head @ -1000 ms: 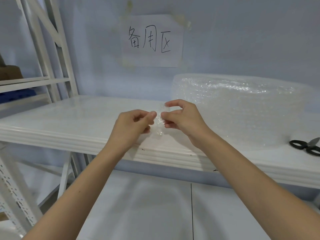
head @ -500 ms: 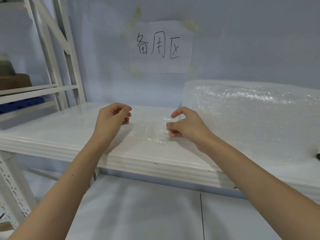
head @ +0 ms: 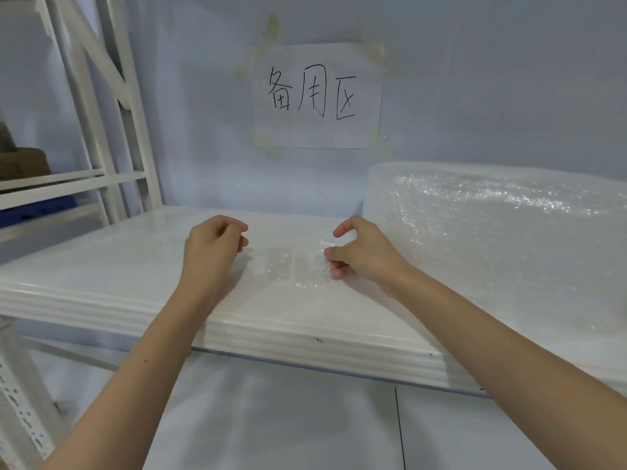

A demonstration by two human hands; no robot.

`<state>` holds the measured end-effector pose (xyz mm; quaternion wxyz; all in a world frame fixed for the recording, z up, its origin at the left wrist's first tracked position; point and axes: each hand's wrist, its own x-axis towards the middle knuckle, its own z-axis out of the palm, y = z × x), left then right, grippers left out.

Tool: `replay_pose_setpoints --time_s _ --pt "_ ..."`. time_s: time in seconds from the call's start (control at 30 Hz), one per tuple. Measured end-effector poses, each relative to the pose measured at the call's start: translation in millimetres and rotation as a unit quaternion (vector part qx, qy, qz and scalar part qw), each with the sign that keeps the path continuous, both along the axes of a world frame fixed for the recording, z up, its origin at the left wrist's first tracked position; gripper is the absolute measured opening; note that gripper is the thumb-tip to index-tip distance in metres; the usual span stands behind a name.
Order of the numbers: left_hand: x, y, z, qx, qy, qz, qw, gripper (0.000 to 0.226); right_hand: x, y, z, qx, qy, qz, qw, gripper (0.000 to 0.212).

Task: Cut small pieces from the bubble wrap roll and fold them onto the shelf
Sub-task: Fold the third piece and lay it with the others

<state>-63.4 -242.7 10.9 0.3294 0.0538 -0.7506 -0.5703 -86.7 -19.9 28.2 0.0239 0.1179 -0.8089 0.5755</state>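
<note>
A small clear bubble wrap piece lies spread flat on the white shelf. My right hand pinches its right edge between thumb and fingers. My left hand hovers with curled fingers just left of the piece's faint left end; whether it holds that end is unclear. The big bubble wrap roll lies on the shelf at the right, close behind my right hand.
A paper sign with handwritten characters is taped to the wall behind. White rack uprights and another shelf unit stand at the left. The shelf's front edge runs under my forearms.
My hands have moved apart, the left one going left, and the piece has gone from bunched between them to spread out on the shelf. The view shifted left, so the scissors left the frame.
</note>
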Motion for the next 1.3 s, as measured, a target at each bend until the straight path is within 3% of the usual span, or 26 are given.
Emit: replay_pose_setpoints --time_s 0.13,0.33,0.47,0.73,0.9,1.03,1.17,1.3 --pt "1 1 0 -0.008 -0.002 -0.003 1.0 0.025 -10 -5 -6 0.04 0.013 -0.014 0.999 0.021" --pt "0 3 0 -0.028 -0.007 0.004 1.0 0.025 -13 -7 -12 0.184 0.101 -0.032 0.977 0.018" --pt "1 3 1 -0.03 -0.005 0.003 1.0 0.025 -12 -5 -14 0.256 0.148 -0.024 0.955 0.03" --pt "-3 -5 10 0.003 -0.007 -0.082 0.997 0.026 3 8 0 0.323 0.223 0.027 0.919 0.03" --pt "-16 -15 11 -0.059 -0.043 -0.135 0.988 0.021 4 9 -8 0.382 0.217 0.061 0.896 0.03" --pt "-17 -20 2 -0.162 -0.077 -0.144 0.973 0.014 3 7 -13 0.401 0.218 0.047 0.888 0.034" --pt "-16 -18 0 -0.248 -0.097 -0.148 0.952 0.011 5 2 -19 0.457 0.237 0.024 0.857 0.03" --pt "-16 -18 -2 -0.225 -0.053 -0.17 0.958 0.011 11 0 -15 0.419 0.218 0.02 0.881 0.023"
